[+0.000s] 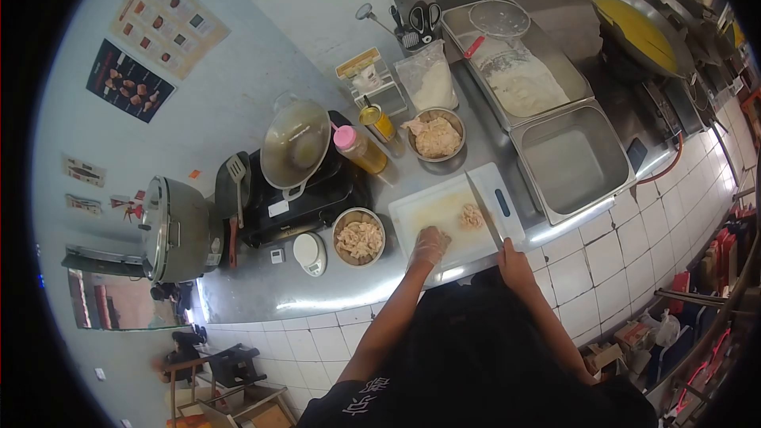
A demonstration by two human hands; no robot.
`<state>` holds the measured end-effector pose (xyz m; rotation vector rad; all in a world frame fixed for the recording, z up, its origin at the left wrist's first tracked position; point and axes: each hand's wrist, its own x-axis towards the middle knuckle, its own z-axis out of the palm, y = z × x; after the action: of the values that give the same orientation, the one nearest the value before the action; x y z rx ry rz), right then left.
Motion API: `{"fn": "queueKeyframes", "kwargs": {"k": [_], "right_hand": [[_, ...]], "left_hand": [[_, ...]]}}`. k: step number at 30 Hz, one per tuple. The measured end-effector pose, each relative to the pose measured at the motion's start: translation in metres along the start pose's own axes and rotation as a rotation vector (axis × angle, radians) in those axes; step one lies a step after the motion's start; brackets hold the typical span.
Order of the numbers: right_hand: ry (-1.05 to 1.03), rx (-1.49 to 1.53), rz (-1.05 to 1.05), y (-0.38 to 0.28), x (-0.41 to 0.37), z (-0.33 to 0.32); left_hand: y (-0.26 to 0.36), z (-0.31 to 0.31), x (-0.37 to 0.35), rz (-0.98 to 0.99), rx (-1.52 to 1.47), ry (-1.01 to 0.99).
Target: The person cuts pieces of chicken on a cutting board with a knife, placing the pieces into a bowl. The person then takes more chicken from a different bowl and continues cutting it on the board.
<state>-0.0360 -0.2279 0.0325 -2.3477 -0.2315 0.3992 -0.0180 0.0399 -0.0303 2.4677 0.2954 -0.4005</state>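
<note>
Right hand (515,263) clamped round handle of knife (484,210), blade beside chopped meat (471,217) on cutting board (412,212).
Left hand (430,246), clear glove, at board's near edge; can't tell if fingers grip anything. Shirt (452,349) has white characters, unreadable; wall poster (130,82) text too small. Knife lies between meat and board's right end. Left: bowl (358,215) of cut meat, scale (308,254). Beyond: second bowl (463,133) with larger pieces, pink-capped bottle (363,152). Right: metal tray (573,160).
</note>
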Motion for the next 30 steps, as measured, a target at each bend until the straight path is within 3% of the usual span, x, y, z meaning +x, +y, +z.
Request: {"fn": "queueKeyframes", "kwargs": {"k": [5, 8, 10, 12, 14, 17, 20, 26, 29, 30], "right_hand": [[0.029, -0.016, 0.029, 0.027, -0.010, -0.008], [-0.007, -0.026, 0.042, 0.036, -0.013, -0.013], [-0.041, -0.042, 0.054, 0.031, -0.017, -0.022], [-0.116, -0.054, 0.005, 0.034, -0.019, -0.019], [-0.225, -0.066, -0.045, 0.034, -0.018, -0.011], [-0.353, -0.100, -0.093, 0.031, -0.016, 0.005], [-0.280, -0.181, -0.042, 0.038, -0.017, 0.012], [-0.195, -0.135, 0.066, 0.029, -0.010, -0.007], [-0.206, -0.120, 0.055, 0.020, -0.010, -0.016], [-0.203, -0.122, 0.038, 0.017, -0.012, -0.019]], "left_hand": [[0.036, -0.034, 0.028, 0.392, -0.380, -0.102], [0.035, -0.072, 0.067, 0.445, -0.027, -0.010], [0.053, -0.128, 0.092, 0.216, -0.017, -0.091], [0.049, -0.157, 0.135, 0.162, 0.070, 0.119], [0.052, -0.185, 0.173, 0.246, 0.037, 0.361], [0.015, -0.183, 0.243, 0.234, 0.262, 0.510], [-0.018, -0.178, 0.282, 0.266, 0.443, 0.274], [0.015, -0.196, 0.245, 0.274, 0.629, 0.271], [-0.032, -0.181, 0.282, 0.461, 1.032, 0.201], [-0.019, -0.188, 0.273, 0.475, 1.065, 0.149]]}}
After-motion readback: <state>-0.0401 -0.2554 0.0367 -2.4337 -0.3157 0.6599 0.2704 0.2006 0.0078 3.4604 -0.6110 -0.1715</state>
